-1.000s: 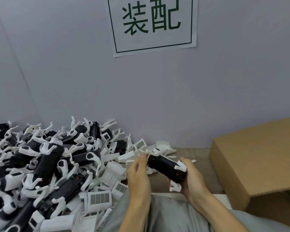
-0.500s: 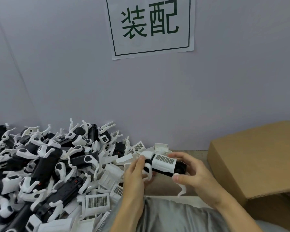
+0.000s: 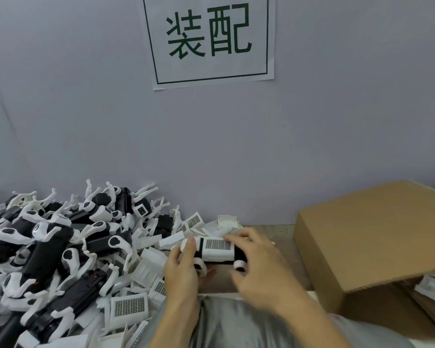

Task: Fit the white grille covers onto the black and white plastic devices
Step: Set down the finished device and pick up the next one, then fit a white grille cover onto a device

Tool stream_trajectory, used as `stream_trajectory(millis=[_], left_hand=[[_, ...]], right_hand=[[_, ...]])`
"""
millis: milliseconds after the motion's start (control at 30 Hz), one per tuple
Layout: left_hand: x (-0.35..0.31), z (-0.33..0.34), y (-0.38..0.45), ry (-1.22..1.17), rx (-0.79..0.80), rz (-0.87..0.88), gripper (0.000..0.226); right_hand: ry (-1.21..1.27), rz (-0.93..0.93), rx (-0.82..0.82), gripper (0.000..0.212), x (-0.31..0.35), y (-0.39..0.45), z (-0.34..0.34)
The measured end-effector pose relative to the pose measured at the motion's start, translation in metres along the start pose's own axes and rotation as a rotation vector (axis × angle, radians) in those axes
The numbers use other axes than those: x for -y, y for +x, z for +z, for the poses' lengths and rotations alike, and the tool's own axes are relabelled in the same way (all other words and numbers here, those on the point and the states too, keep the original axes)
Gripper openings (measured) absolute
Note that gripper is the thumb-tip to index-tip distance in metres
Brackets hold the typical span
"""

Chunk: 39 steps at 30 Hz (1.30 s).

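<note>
I hold one black and white plastic device (image 3: 239, 254) in front of me above the table edge, lying sideways. A white grille cover (image 3: 217, 246) sits on its top face, grid facing up. My left hand (image 3: 183, 270) grips the device's left end, thumb on top. My right hand (image 3: 259, 267) lies over the right end, its fingers reaching across the cover's far edge. To the left lies a large heap of black and white devices (image 3: 48, 252). Loose white grille covers (image 3: 129, 305) lie at the heap's near edge and behind my hands.
An open cardboard box (image 3: 377, 237) stands at the right, its flap over white parts (image 3: 432, 288) inside. A grey wall with a paper sign (image 3: 209, 38) closes the back. The bare table strip (image 3: 281, 237) runs between heap and box. My grey-clothed lap (image 3: 236, 322) fills the bottom.
The device was turned over from its black side to the side bearing the white grille cover. My right hand moved from under the device to on top of it.
</note>
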<state>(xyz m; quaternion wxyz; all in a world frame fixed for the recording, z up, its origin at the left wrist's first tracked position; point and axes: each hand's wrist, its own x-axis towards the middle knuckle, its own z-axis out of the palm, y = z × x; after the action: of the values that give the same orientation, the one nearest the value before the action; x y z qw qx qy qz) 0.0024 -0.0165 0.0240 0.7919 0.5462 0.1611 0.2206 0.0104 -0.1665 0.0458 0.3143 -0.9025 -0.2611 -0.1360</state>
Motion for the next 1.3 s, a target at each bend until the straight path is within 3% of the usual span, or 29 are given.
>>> stream_trajectory(millis=[100, 200, 267, 367, 500, 667, 833, 933, 1033, 1167, 1233, 1300], left_hand=[[0.001, -0.003, 0.001, -0.043, -0.013, -0.018, 0.024], [0.000, -0.002, -0.001, -0.074, -0.003, -0.052, 0.023], [-0.001, 0.001, -0.004, -0.083, 0.027, -0.060, 0.025], [-0.003, 0.004, -0.006, -0.088, 0.040, -0.056, 0.034], [-0.003, 0.002, -0.002, -0.070, -0.002, -0.033, 0.024], [-0.001, 0.004, -0.005, -0.085, 0.023, -0.070, 0.021], [-0.004, 0.003, -0.007, -0.134, 0.000, -0.123, 0.025], [-0.005, 0.005, -0.010, -0.121, -0.006, -0.128, 0.024], [-0.004, 0.006, -0.010, -0.103, -0.020, -0.126, 0.023], [-0.001, 0.007, -0.008, -0.067, -0.029, -0.123, 0.022], [-0.001, 0.008, -0.008, -0.033, -0.024, -0.113, 0.020], [0.002, 0.009, -0.008, 0.020, -0.009, -0.084, 0.019]], right_hand=[[-0.271, -0.013, 0.009, 0.075, 0.019, -0.001, 0.021], [-0.276, 0.046, -0.086, 0.076, 0.014, -0.002, 0.028], [-0.253, 0.093, -0.117, 0.071, 0.008, -0.004, 0.025], [-0.184, 0.169, -0.150, 0.045, 0.003, -0.007, 0.016], [0.153, 0.322, -0.331, 0.014, -0.002, -0.003, -0.019], [0.952, 0.510, -0.513, 0.020, -0.031, 0.011, -0.105], [1.278, 0.539, -0.950, 0.019, -0.085, 0.008, -0.189], [1.445, 0.537, -1.113, 0.033, -0.114, -0.007, -0.212], [1.403, 0.580, -1.093, 0.049, -0.129, -0.012, -0.215], [0.883, 0.658, -0.928, 0.025, -0.111, -0.004, -0.193], [0.805, 0.595, -0.841, 0.024, -0.090, -0.006, -0.164], [0.731, 0.543, -0.635, 0.027, -0.062, -0.008, -0.126]])
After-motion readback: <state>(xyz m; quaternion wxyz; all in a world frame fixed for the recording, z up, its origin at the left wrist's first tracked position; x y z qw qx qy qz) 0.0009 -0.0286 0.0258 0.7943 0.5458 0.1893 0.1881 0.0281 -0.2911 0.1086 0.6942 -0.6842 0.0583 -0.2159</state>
